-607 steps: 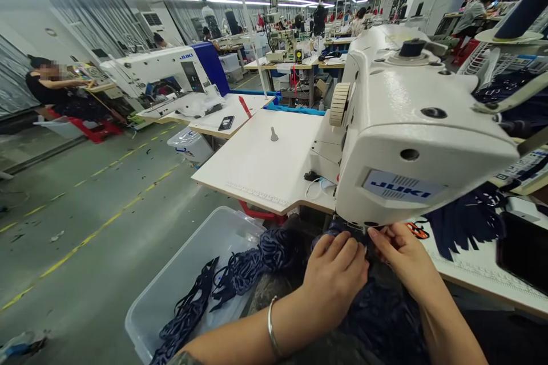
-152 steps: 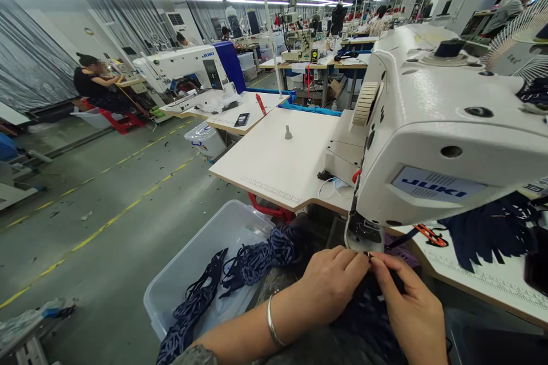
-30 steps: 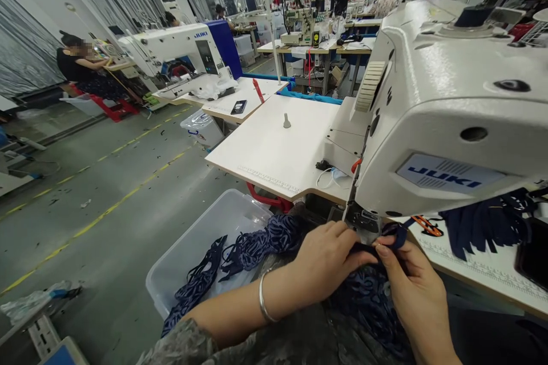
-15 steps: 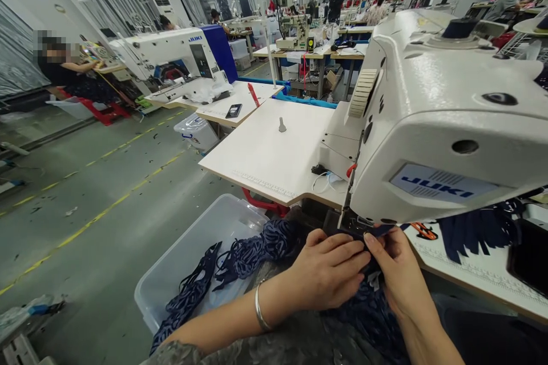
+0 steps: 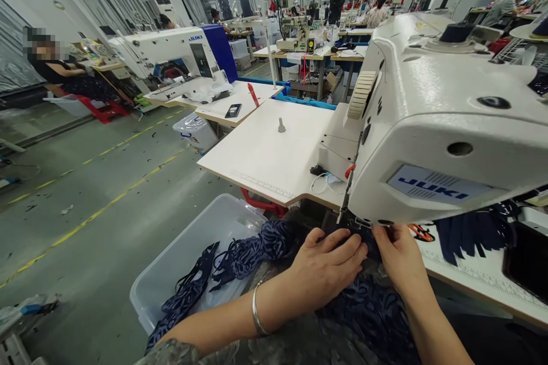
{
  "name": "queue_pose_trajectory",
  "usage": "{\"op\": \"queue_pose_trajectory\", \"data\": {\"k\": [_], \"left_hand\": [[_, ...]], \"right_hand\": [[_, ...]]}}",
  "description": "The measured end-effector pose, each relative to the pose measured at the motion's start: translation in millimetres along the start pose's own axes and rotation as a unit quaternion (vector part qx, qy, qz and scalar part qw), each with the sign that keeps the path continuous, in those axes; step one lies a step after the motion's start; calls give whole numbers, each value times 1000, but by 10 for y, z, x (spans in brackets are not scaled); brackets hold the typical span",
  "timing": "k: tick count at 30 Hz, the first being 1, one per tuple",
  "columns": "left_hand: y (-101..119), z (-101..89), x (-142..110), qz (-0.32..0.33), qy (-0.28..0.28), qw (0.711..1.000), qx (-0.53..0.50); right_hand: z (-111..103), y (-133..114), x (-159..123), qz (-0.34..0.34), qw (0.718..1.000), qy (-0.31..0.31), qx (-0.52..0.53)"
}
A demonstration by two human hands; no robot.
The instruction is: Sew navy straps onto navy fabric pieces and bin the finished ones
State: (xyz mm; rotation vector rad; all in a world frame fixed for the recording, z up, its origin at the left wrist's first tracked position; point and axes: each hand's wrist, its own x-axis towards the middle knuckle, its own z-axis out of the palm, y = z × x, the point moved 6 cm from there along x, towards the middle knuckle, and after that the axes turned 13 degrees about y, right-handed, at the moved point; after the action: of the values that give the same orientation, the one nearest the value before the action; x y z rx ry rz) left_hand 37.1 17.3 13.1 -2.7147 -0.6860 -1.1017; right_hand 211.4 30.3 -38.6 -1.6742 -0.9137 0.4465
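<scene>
A white JUKI sewing machine (image 5: 432, 125) fills the right of the view. Under its head, my left hand (image 5: 327, 265) lies flat with fingers stretched out, pressing dark navy fabric (image 5: 368, 313) towards the needle. My right hand (image 5: 398, 254) sits just right of it, fingertips pinched on the same fabric right below the machine head. A silver bangle is on my left wrist. A string of navy pieces (image 5: 252, 248) trails left from my lap into a clear plastic bin (image 5: 171, 285).
The white table (image 5: 269, 154) extends left of the machine. A pile of navy strips (image 5: 475, 228) and a dark phone (image 5: 526, 262) lie on the table at right. Other sewing stations and seated people stand beyond the grey floor (image 5: 85, 182).
Both hands have slid forward, closer under the machine head. My left hand has flattened on the fabric; my right fingertips are now at the needle area.
</scene>
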Motion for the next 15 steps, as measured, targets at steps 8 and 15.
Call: {"op": "queue_pose_trajectory", "data": {"k": [8,15], "left_hand": [[-22,91,93,-18,-13,998,59],[-14,101,105,-37,-7,998,47]], "right_hand": [[72,-137,253,-116,987,2,-109],[91,-51,286,-147,984,12,-96]]}}
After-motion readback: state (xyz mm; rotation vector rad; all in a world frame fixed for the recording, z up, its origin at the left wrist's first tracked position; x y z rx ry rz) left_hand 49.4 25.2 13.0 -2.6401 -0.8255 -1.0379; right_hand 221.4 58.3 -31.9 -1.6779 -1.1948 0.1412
